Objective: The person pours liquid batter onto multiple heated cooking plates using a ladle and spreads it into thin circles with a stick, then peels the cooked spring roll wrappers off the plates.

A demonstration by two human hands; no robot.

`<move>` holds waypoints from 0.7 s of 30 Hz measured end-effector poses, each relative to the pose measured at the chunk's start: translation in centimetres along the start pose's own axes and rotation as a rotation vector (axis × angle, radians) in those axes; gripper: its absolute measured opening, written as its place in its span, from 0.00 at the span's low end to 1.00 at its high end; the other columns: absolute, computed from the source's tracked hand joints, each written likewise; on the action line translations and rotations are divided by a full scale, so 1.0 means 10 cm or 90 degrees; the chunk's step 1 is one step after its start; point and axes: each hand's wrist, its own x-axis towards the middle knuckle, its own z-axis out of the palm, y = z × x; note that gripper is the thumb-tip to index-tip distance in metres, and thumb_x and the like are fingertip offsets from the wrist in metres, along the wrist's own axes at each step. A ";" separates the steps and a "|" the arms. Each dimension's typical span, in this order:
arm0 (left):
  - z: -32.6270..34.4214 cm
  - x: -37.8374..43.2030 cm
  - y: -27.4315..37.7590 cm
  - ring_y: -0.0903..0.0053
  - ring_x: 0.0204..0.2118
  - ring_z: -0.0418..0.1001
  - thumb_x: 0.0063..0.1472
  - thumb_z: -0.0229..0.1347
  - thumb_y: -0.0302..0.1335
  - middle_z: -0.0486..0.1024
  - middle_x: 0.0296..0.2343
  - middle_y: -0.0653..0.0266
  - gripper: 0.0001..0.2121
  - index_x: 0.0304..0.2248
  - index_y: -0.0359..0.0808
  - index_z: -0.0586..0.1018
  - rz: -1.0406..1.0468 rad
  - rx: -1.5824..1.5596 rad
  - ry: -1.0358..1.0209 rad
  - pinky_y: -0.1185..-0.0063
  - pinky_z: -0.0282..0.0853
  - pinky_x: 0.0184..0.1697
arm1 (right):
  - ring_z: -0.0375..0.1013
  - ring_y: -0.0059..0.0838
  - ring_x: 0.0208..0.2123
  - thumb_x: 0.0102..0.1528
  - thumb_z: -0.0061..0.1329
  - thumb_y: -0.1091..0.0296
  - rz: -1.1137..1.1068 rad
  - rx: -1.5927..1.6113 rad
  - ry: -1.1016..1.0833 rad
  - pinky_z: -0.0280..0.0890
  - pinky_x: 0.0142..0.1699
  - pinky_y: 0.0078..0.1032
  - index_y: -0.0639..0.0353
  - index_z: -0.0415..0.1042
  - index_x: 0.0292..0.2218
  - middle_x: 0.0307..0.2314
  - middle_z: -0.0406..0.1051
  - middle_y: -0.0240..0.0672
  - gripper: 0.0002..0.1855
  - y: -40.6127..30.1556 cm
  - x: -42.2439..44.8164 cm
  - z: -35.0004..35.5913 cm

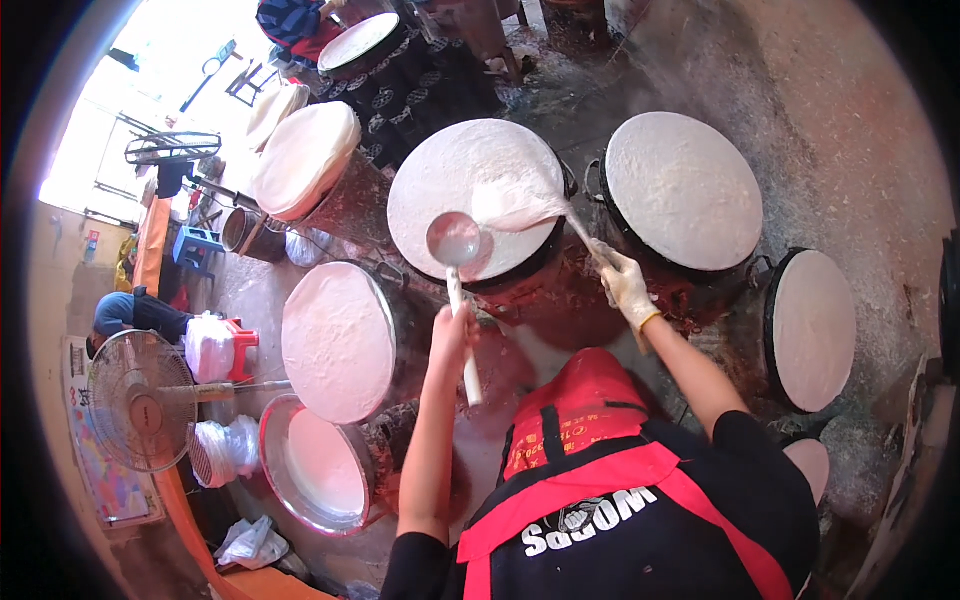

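Observation:
My left hand [453, 334], bare, grips the pale handle of a round metal ladle [454, 238], whose bowl is over the near left part of a round griddle [411, 180] covered with a white batter sheet. Gloved in a pale work glove, my right hand [624, 285] holds the handle of a broad flat spreader [517, 204]. The spreader's white, batter-coated head lies against the right half of the same sheet. Whether the ladle touches the sheet, I cannot tell.
More batter-covered round griddles stand at right [682, 191], far right [814, 330] and left [337, 341]. A basin of white batter [326, 465] is at lower left. Beyond are a stack of pale round sheets [307, 157], a standing fan [142, 401] and two other people.

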 end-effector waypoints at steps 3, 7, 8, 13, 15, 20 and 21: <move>0.16 0.53 -0.03 0.84 0.14 0.60 0.60 0.47 0.26 0.61 0.17 0.69 0.07 0.26 0.33 0.65 -0.022 -0.019 -0.015 0.85 0.57 0.14 | 0.49 0.11 0.06 0.57 0.46 0.60 0.013 0.052 0.039 0.46 0.10 0.16 0.45 0.70 0.47 0.10 0.56 0.18 0.16 0.34 -0.02 0.27; 0.60 0.60 0.01 0.83 0.14 0.59 0.58 0.45 0.22 0.60 0.19 0.67 0.05 0.28 0.32 0.61 -0.108 -0.171 -0.015 0.85 0.57 0.13 | 0.52 0.14 0.07 0.55 0.49 0.57 0.168 0.137 -0.128 0.46 0.10 0.18 0.41 0.69 0.46 0.10 0.56 0.21 0.16 0.39 -0.20 0.67; 0.42 0.72 -0.02 0.86 0.15 0.59 0.60 0.43 0.22 0.61 0.17 0.69 0.05 0.26 0.32 0.62 -0.203 -0.381 -0.103 0.87 0.59 0.15 | 0.52 0.14 0.07 0.55 0.49 0.57 0.166 0.135 -0.139 0.46 0.10 0.18 0.41 0.69 0.46 0.10 0.56 0.21 0.16 0.34 -0.22 0.71; 0.05 -0.17 0.61 0.92 0.13 0.53 0.63 0.42 0.24 0.56 0.17 0.74 0.07 0.26 0.36 0.60 -0.295 -0.535 -0.285 0.92 0.47 0.08 | 0.52 0.16 0.07 0.57 0.42 0.60 0.039 0.018 -0.006 0.47 0.11 0.19 0.52 0.70 0.45 0.12 0.58 0.22 0.16 -0.36 0.01 0.30; -0.02 -0.46 0.53 0.93 0.13 0.51 0.62 0.43 0.24 0.56 0.16 0.75 0.07 0.27 0.37 0.60 -0.236 -0.446 -0.262 0.93 0.45 0.09 | 0.57 0.14 0.11 0.58 0.42 0.56 0.055 -0.012 0.021 0.53 0.15 0.18 0.55 0.71 0.44 0.14 0.61 0.24 0.17 -0.40 0.15 0.17; -0.29 -0.62 0.34 0.93 0.13 0.51 0.62 0.44 0.23 0.57 0.17 0.75 0.06 0.28 0.37 0.61 -0.294 -0.465 -0.194 0.93 0.46 0.10 | 0.70 0.23 0.41 0.56 0.45 0.50 -0.169 -0.312 -0.175 0.62 0.47 0.21 0.63 0.68 0.47 0.39 0.73 0.41 0.26 0.38 -0.35 0.44; -0.31 -0.66 0.23 0.93 0.13 0.51 0.62 0.45 0.23 0.57 0.17 0.74 0.06 0.28 0.37 0.61 -0.285 -0.446 -0.172 0.93 0.46 0.10 | 0.68 0.18 0.40 0.56 0.47 0.55 -0.173 -0.302 -0.240 0.62 0.47 0.19 0.64 0.68 0.48 0.40 0.73 0.39 0.24 0.40 -0.36 0.41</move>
